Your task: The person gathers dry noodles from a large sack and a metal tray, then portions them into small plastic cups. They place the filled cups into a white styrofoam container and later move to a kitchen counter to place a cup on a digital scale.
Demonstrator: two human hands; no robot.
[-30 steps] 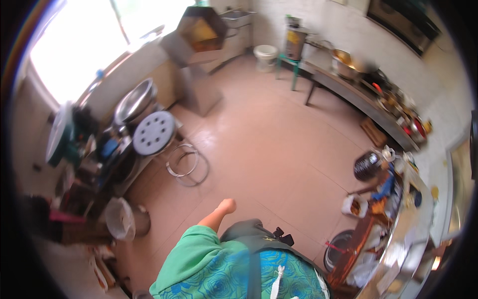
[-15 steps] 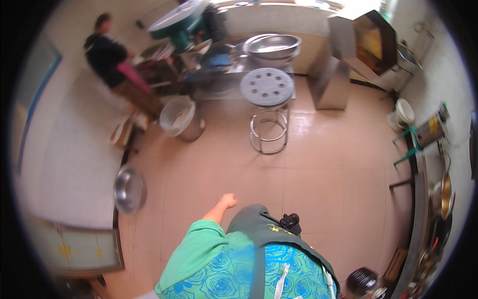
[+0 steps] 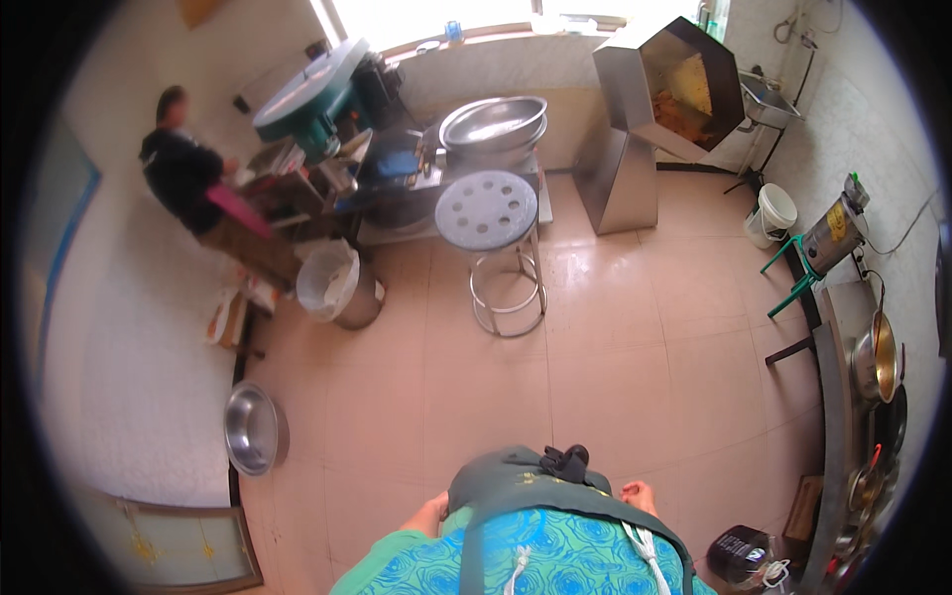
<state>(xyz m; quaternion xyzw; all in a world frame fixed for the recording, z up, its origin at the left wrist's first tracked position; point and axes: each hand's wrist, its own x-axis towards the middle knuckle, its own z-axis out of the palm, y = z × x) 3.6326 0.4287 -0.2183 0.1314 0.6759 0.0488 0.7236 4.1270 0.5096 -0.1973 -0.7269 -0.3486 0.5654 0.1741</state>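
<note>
My left hand (image 3: 428,516) hangs low beside the dark apron (image 3: 516,484), which hides its fingers. On the other side of the apron, my right hand (image 3: 640,496) shows with loosely bent, slightly parted fingers and nothing in them. Neither hand meets any kitchen item. Nearest ahead stands a round grey stool (image 3: 487,210) with holes in its seat and metal ring legs. A dark plastic jug (image 3: 742,555) sits on the floor to the lower right of my right hand.
Another person (image 3: 183,169) stands at the far-left worktable. A lined bin (image 3: 362,302) is nearby, and a steel basin (image 3: 253,428) leans at the left wall. Large basins (image 3: 493,129), a hexagonal steel drum machine (image 3: 620,89) and a white bucket (image 3: 772,213) stand farther back; a shelf (image 3: 841,397) holds pans at right.
My view has shifted, so the stool and bin sit lower and more to the left. My left hand has swung back toward the apron, and my right hand has come into view.
</note>
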